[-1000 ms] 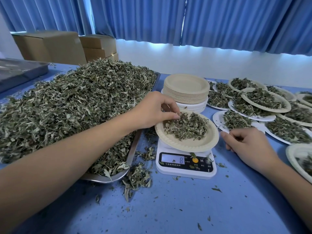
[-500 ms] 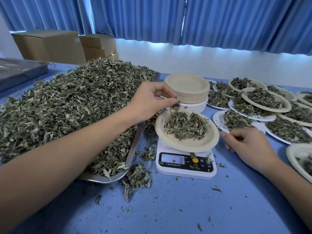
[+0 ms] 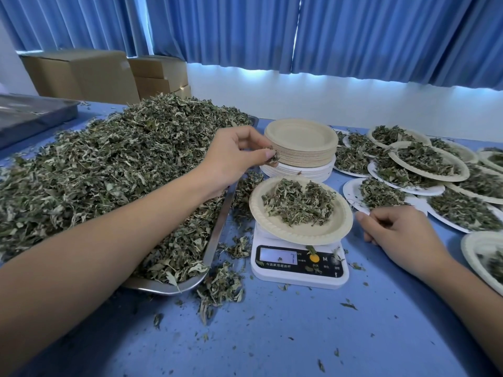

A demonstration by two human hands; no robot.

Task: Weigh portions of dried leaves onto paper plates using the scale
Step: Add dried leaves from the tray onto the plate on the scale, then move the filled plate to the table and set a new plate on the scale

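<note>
Left hand (image 3: 234,156) pinches dried green leaves (image 3: 273,157) near the round tan paper plate (image 3: 299,238) on the white digital scale (image 3: 299,280). Right hand (image 3: 402,235) rests loose and empty. Many filled paper plates (image 3: 432,190) are done, and a large leaf heap (image 3: 109,164) remains.

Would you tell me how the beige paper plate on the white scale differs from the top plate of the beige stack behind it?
The beige paper plate on the white digital scale holds a heap of dried leaves; the top plate of the beige stack is bare. The plate on the scale stands alone; the top plate rests on many like it, above white plates. Both are round, beige and face up.
</note>
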